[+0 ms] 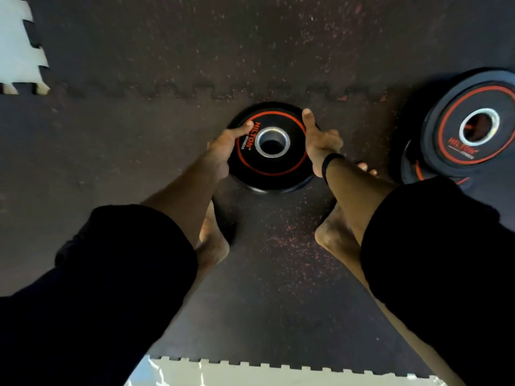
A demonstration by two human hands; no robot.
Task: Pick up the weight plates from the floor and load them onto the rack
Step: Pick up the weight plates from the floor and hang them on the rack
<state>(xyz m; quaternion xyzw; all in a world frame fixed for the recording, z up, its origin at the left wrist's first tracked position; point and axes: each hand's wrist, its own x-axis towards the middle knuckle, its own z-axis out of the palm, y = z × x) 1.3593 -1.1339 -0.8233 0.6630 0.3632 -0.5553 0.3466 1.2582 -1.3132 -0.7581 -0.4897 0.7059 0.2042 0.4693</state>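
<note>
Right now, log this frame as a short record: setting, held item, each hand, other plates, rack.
setting: dark interlocking floor mat, person barefoot
held item: weight plate, black with orange ring
left hand: grips the plate's left edge, thumb on top
right hand: grips the right edge, thumb on top
other plates: stack of plates at right on the floor
rack: not in view

dim, warm light; dark speckled rubber floor mat (139, 162) slightly soft, wide-angle bending at edges, black sleeves (97, 288) lose detail.
</note>
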